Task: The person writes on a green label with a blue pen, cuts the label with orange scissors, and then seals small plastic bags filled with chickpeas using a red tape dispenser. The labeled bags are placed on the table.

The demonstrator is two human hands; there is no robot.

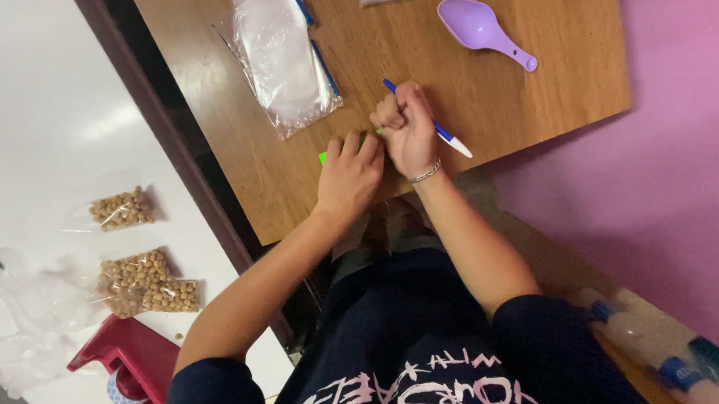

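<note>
The left hand [350,176] is lying flat, fingers spread, pressing down a small bright green paper label [322,156] near the front edge of the wooden table [549,97]; the right hand [410,130], closed in a fist, is gripping a blue and white pen [451,138] just beside it, so writing seems the step in hand; the next stroke is calling for a steady label. Beyond are lying a glossy, empty zip bag [281,52] and a smooth lilac plastic scoop [480,28].

The surface [499,102] under my work is brown wood with visible grain and a soft shine. My pen [445,134] is smooth plastic, blue and white. The scoop [474,24] is glossy lilac plastic. The empty bags [281,52] are clear, shiny, wrinkled plastic film. My bracelet [426,174] looks like bright metal.
</note>
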